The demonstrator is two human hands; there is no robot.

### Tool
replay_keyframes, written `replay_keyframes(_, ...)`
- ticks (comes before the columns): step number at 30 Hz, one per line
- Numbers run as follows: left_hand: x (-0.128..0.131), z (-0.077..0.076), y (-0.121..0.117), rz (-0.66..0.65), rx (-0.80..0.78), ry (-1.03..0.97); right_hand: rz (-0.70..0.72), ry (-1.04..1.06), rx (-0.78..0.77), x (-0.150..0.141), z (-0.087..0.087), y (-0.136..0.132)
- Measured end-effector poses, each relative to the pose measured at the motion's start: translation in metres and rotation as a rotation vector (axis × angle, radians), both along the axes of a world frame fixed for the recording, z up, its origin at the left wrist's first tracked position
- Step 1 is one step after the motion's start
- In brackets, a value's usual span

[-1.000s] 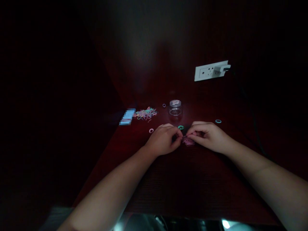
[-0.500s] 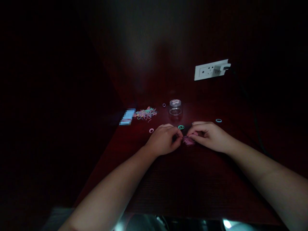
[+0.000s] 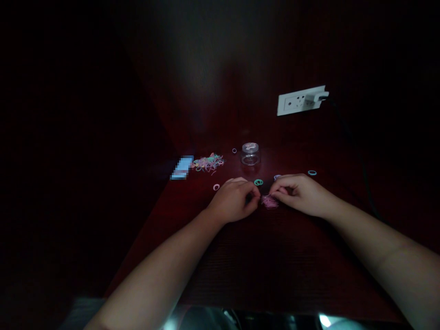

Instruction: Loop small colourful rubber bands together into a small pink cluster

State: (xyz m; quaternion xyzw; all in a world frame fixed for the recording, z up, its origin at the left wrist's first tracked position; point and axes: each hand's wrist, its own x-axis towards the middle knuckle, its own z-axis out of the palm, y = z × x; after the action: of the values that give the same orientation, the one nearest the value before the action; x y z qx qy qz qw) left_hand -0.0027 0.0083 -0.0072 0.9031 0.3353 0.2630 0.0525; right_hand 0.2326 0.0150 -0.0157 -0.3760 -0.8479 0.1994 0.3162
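A small heap of pink hair ties [image 3: 270, 201] lies on the dark red table between my hands. My left hand [image 3: 237, 199] rests at the heap's left side, thumb and index finger closed in a pinch. On the other side, my right hand [image 3: 297, 195] also pinches, its fingertips at the heap's upper right edge. Whatever either pinch holds is too small and dim to make out. Just beyond are green hair ties [image 3: 258, 182], and a purple one [image 3: 277, 177] is partly covered by my right hand. A pink ring-shaped tie [image 3: 216, 187] sits left of my left hand.
A clear lidded jar [image 3: 250, 154] stands behind my hands. Farther left is a mixed pile of coloured hair ties [image 3: 209, 162] beside a pixelated blue rectangle [image 3: 182, 167]. A blue tie [image 3: 312, 173] lies right. A wall socket [image 3: 301, 101] holds a plug with a dark cable.
My right hand has shifted slightly right, away from my left, widening the gap between the fingertips. More of the purple tie shows behind it. My left hand has barely moved.
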Motion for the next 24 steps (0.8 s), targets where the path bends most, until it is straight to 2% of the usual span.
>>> replay_keyframes(7, -0.0015, -0.0026, 0.0011, 0.007, 0.013, 0.0, -0.07, -0.005, -0.034, 0.0035, -0.0102, 0.0071)
replay_keyframes(16, -0.0006, -0.0009, 0.0005, 0.008, 0.016, 0.013, -0.088, -0.109, -0.071, 0.0037, -0.0078, 0.0046)
replay_keyframes(24, -0.0012, -0.0008, 0.0008, -0.007, 0.013, 0.021, -0.093, -0.088, -0.079, 0.003, -0.0097, 0.0057)
